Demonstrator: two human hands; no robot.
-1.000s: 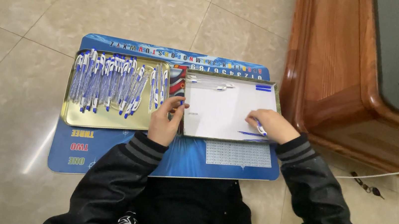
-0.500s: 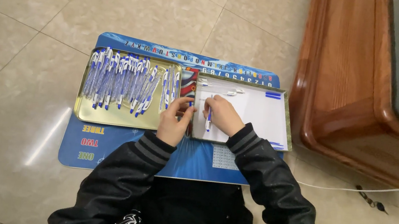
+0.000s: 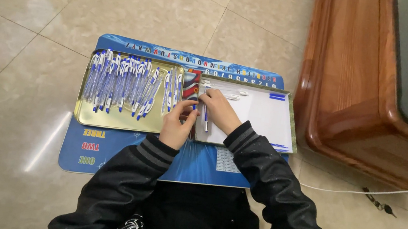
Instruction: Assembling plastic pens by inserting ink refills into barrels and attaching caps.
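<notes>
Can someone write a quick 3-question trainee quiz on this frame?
1. True or false: the gold tray holds a row of blue-and-white pens.
2. Which hand holds a pen over the white tray? A) left B) right
3. What lies under both trays?

Key:
1. True.
2. B: the right hand holds the pen; the left hand rests at the gap between the trays.
3. A blue mat on the tiled floor.

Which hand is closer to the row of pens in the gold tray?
Left. The left hand rests at the gold tray edge beside the pens; the right hand is farther, over the white tray.
</notes>
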